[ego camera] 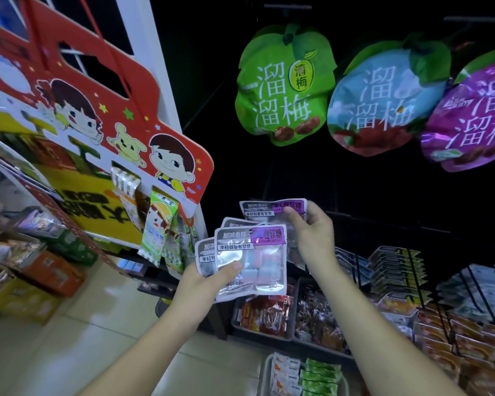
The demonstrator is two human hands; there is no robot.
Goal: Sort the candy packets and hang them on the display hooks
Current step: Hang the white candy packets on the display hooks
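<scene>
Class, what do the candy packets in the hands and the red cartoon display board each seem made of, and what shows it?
Candy packets: likely thin plastic film, glossy, partly clear; glare streaks it and pastel sweets show through. Red cartoon display board: probably printed cardboard, matte; flat sheet, cut-out holes, pale edge.

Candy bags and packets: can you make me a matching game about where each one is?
Things:
1. green bag
2. purple bag
3. fan of packets
4. single packet

Places:
A. pinched in the right hand
B. hanging at the far right
C. held in the left hand
D. hanging just left of the blue bag

Pairs: 1-D, 2-B, 3-C, 4-A
</scene>
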